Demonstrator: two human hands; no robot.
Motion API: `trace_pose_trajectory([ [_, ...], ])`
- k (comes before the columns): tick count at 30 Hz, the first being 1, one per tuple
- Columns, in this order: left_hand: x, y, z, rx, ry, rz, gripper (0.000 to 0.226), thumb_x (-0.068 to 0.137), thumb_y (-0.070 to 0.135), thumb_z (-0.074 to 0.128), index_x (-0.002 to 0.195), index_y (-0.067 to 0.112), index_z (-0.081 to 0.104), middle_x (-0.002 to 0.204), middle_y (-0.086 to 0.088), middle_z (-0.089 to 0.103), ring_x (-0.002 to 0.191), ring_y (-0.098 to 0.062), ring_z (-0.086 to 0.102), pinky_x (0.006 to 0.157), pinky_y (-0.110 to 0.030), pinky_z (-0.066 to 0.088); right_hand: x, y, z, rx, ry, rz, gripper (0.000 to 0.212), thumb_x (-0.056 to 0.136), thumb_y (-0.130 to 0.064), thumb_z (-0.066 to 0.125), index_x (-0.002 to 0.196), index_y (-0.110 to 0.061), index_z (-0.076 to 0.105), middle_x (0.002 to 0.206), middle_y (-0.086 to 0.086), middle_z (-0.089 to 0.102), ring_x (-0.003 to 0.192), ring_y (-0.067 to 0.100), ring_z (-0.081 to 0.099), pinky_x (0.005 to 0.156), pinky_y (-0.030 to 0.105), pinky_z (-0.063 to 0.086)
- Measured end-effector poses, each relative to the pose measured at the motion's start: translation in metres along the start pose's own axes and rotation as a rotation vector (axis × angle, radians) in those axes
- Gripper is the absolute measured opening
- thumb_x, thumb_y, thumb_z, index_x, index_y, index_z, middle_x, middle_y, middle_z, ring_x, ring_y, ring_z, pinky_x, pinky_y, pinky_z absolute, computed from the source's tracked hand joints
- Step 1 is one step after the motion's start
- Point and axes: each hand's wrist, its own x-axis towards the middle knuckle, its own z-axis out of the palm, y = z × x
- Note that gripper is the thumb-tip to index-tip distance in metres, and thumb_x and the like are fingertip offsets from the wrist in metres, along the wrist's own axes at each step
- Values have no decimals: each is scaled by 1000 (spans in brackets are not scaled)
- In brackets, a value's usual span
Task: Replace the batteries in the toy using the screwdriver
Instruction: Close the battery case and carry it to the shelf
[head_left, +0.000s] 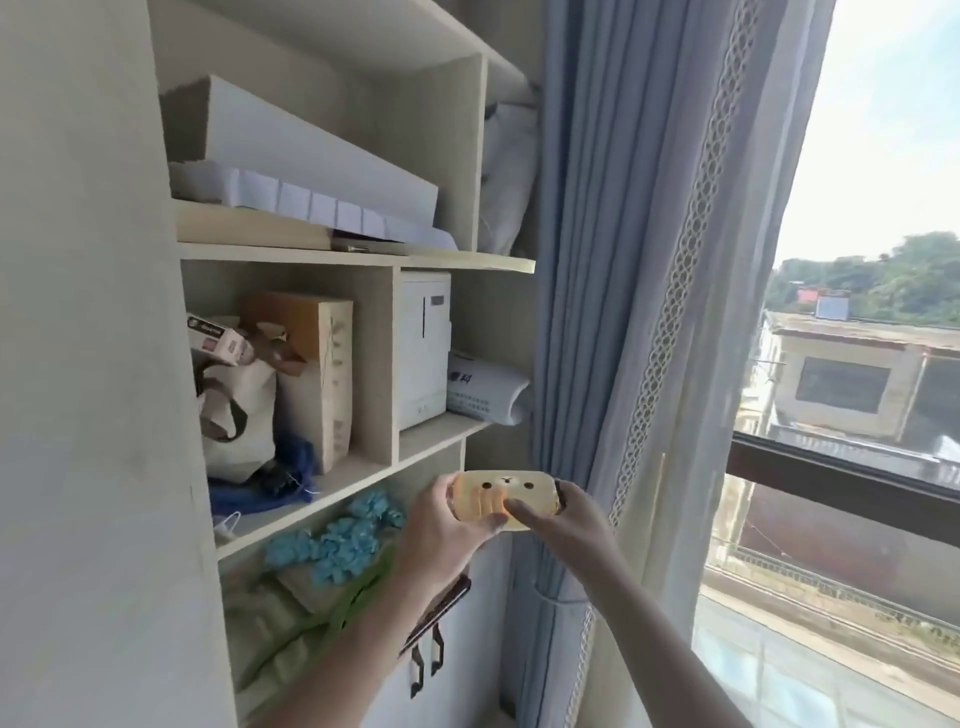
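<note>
A small yellow toy (511, 488) with a cartoon face of dots and a nose is held in the air in front of the shelf unit, at lower centre of the head view. My left hand (441, 530) grips its left end, fingers wrapped over the front. My right hand (556, 517) holds its right end, with the thumb lying across the lower front. No screwdriver or batteries are in sight.
An open shelf unit (332, 483) stands at left, holding boxes, a canvas bag (239, 415), a white appliance (423, 348) and blue paper flowers (332, 540). Cabinet doors with dark handles (426, 660) sit below. Blue curtains (623, 312) and a window (857, 415) fill the right.
</note>
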Motion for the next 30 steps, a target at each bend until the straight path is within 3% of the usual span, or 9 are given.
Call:
trace_pose_trajectory([
  [3, 50, -20, 28, 9, 69, -21, 65, 72, 45, 90, 126, 21, 62, 108, 8, 70, 88, -5, 64, 59, -6, 42, 69, 17, 11, -28, -54, -18, 59, 66, -60, 80, 110, -23, 66, 96, -10, 73, 88, 8, 68, 70, 24, 49],
  [9, 146, -56, 62, 97, 177, -95, 78, 68, 50, 90, 133, 17, 62, 119, 0, 63, 107, -14, 62, 84, -18, 46, 193, 45, 41, -77, -189, -60, 56, 71, -60, 76, 111, -23, 64, 97, -12, 70, 88, 6, 65, 66, 20, 48],
  [13, 197, -65, 68, 168, 251, -143, 42, 68, 46, 90, 85, 16, 65, 92, -3, 74, 88, -19, 70, 74, -31, 56, 268, 48, 70, -111, -328, -102, 76, 65, -72, 71, 121, -22, 64, 110, -6, 72, 101, 14, 67, 78, 26, 51],
  [15, 217, -66, 71, 196, 283, -173, 36, 73, 40, 90, 82, 24, 59, 89, 0, 72, 81, -15, 65, 68, -21, 51, 301, 47, 83, -104, -385, -147, 85, 63, -74, 70, 127, -19, 60, 121, -4, 69, 112, 18, 64, 91, 32, 52],
  [18, 243, -77, 77, 253, 381, -222, 44, 72, 55, 83, 93, 22, 61, 92, 6, 69, 87, -13, 67, 75, -24, 55, 343, 45, 102, -85, -509, -261, 43, 77, -51, 77, 107, -24, 61, 106, -18, 65, 101, 6, 61, 83, 19, 48],
  [20, 257, -89, 82, 294, 465, -270, 51, 72, 63, 78, 94, 19, 66, 86, 7, 70, 86, -13, 68, 83, -30, 56, 369, 47, 118, -59, -586, -326, 37, 77, -44, 80, 105, -24, 66, 101, -18, 68, 97, 4, 64, 81, 17, 50],
  [23, 272, -95, 92, 335, 541, -377, 35, 79, 51, 82, 84, 22, 62, 76, 7, 64, 76, -10, 64, 67, -19, 46, 400, 54, 147, -46, -677, -369, 50, 71, -51, 81, 111, -24, 68, 103, -11, 71, 100, 12, 67, 87, 30, 55],
  [26, 285, -95, 97, 388, 613, -430, 38, 79, 43, 85, 79, 17, 57, 71, 8, 60, 67, -8, 57, 56, -14, 35, 419, 54, 159, -76, -761, -409, 44, 75, -49, 80, 106, -26, 61, 98, -10, 66, 97, 12, 64, 77, 25, 49],
  [30, 292, -98, 99, 444, 641, -474, 41, 76, 44, 86, 73, 20, 53, 67, 9, 59, 64, 1, 56, 56, -12, 41, 437, 55, 169, -128, -776, -488, 74, 67, -62, 78, 124, -19, 58, 105, -8, 65, 95, 15, 63, 74, 25, 47],
])
